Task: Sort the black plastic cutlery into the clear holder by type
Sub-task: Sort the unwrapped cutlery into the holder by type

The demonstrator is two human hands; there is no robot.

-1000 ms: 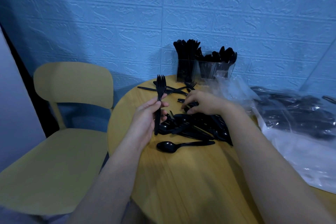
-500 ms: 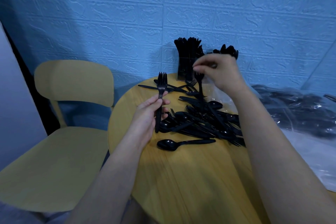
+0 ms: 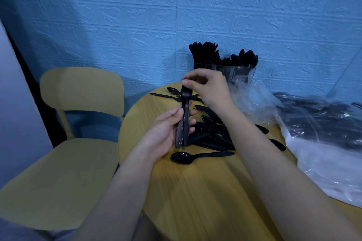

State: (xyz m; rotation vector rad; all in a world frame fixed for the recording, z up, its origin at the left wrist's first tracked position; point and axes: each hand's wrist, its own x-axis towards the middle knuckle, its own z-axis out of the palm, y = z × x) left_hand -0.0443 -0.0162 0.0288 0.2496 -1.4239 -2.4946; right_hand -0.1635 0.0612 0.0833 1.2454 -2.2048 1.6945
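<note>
Concealed and cropped items

Heads of the forks (image 3: 184, 103) are covered by the right hand (image 3: 209, 89); the cutlery heap (image 3: 213, 135) is partly masked by the right forearm; contents of the plastic bag (image 3: 323, 123) are blurred and cropped at the right edge.

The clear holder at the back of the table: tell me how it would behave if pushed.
The clear holder probably tips easily: black cutlery stands well above its rim, making it top-heavy. Its thin clear walls suggest little weight, so it would likely slide on the smooth wooden table.
</note>
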